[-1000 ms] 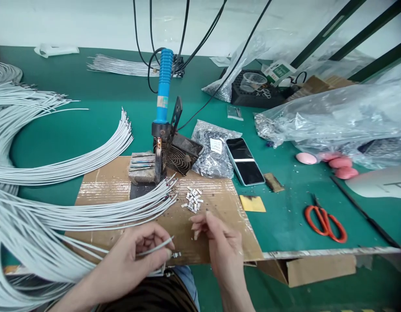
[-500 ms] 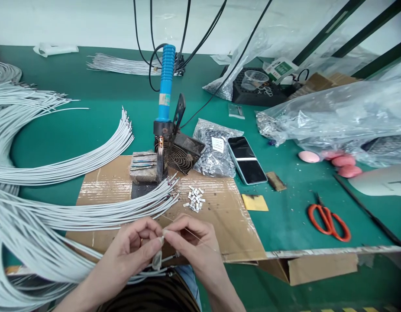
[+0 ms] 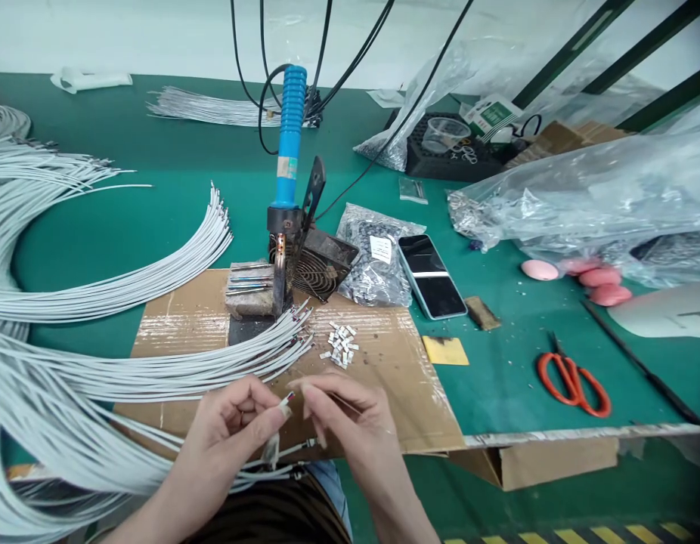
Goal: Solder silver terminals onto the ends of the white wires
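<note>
Pinched between the thumb and forefinger of my left hand (image 3: 236, 427) is a white cable (image 3: 285, 401), its end with small coloured wire tips pointing up and right. My right hand (image 3: 350, 415) is beside that end, thumb and forefinger pressed together just right of the tips. Whatever those fingers hold is too small to make out. Under my left hand hangs a small translucent piece (image 3: 271, 450). Beyond my hands, a bundle of white cables (image 3: 174, 370) lies on the cardboard (image 3: 384, 378), with a little pile of small white connectors (image 3: 341, 345) to its right.
A blue-handled soldering iron (image 3: 292, 136) stands upright in its holder behind the cables. Further right are a bag of small parts (image 3: 378, 253), a phone (image 3: 432, 276), a yellow sponge (image 3: 445, 350) and orange scissors (image 3: 574, 381). More white cables (image 3: 117, 291) spread across the left.
My right hand has drawn slightly right, away from my left fingertips, so the cable's coloured wire tips now show. A thin strand seen across the right hand earlier is less distinct.
</note>
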Tool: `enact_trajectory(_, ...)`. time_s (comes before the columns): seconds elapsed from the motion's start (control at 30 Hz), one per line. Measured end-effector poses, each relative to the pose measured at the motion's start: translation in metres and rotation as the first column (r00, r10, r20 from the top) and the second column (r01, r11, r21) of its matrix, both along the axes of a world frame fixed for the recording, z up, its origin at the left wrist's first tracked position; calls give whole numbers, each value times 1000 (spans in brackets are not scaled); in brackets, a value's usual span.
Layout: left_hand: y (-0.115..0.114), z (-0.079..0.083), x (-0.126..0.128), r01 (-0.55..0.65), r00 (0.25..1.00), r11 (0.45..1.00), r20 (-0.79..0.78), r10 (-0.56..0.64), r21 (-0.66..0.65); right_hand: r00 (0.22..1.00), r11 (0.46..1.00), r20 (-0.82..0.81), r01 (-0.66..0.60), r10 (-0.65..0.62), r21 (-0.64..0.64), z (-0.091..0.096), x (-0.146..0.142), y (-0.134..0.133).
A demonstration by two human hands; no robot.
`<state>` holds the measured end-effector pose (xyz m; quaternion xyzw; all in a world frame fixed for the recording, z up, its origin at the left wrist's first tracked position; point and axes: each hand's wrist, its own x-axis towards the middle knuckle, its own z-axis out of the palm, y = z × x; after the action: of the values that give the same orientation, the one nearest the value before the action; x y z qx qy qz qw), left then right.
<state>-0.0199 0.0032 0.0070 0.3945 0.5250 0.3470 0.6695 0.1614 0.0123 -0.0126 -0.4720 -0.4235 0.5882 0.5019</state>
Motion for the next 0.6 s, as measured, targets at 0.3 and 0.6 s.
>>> enact_trajectory(0.3,0,4,2,9,999,1000,48,-7,-29,997,997,-22,-79,80,18,9,-4,-1)
enact_trajectory(0.6,-1,-4,1,42,999,997,-34,-40,67,997,996,-35,-63,66,55,7,-2,-1)
